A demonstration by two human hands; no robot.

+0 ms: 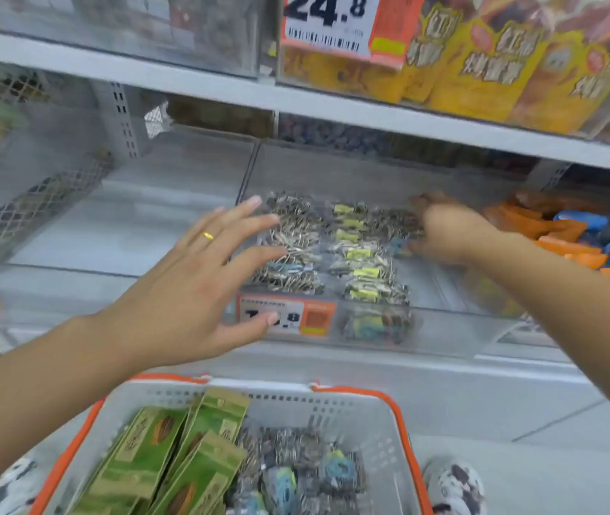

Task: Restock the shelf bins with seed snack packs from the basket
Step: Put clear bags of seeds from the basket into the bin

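Clear plastic film is what I am dealing with: the seed snack packs (298,243) are small see-through pouches of striped seeds, lying in rows in the clear shelf bin (456,328) on the middle shelf, with more of them heaped in the grey, orange-rimmed basket (377,418) below, beside the green seed packets (169,455).

My left hand (192,288) hovers over the bin's left row with its fingers (255,221) spread and straight, gripping nothing; the thumb sits in front of the price tag (288,315). My right hand (444,228) is deep in the bin at the right end of the packs, curled downward on them. It looks as if it is pinching or settling a pack, but blur and the angle stop me telling for sure.

I judge these pouches light, soft and loosely filled, so they will sag and shift when lifted, and the glossy film will probably slip. I would take each by a sealed edge or across its flat middle, with a gentle squeeze, several at a time if stacked. Crushing seems a small risk; sliding out of neat rows is the likelier nuisance.
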